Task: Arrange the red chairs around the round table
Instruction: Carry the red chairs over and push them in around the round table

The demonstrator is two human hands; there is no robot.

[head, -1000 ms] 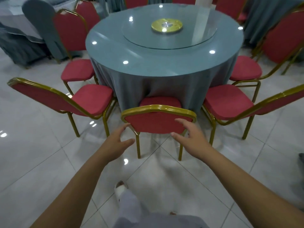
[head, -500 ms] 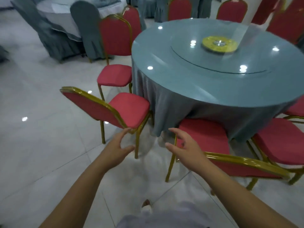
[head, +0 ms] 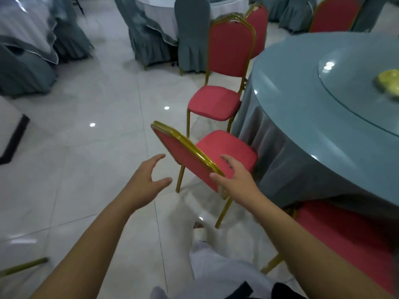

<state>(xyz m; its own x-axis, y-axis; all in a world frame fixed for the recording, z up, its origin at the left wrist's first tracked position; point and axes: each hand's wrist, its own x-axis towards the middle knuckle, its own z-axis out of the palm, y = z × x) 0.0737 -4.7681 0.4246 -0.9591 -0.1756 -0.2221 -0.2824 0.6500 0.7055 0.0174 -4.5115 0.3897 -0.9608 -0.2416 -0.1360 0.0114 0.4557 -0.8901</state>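
My left hand (head: 144,182) is open, with fingers and thumb spread in a wide curve, and it holds nothing. It is in the air just beside the back of the nearest red chair (head: 187,158) and does not touch it. My right hand (head: 236,180) is open too, with the fingers nearly straight, at the right end of the same backrest. Its thumb is at the gold rim, but I cannot tell if it really touches.

This chair has padded red cloth on the seat and back, and a thin shiny gold metal frame with a rounded top. Its seat points to the round table (head: 302,130), with the front edge just beside the hanging cloth. The table wears a smooth grey-blue cloth that falls in soft folds, and a round glass turntable (head: 354,93) lies on top.

A 2nd red chair (head: 231,46) stands upright farther along the table edge. A 3rd red chair (head: 345,238) shows at the lower right, with its seat partly under the cloth. The floor (head: 86,169) is glossy pale tile. Behind, grey covered chairs (head: 192,35) stand at another table.
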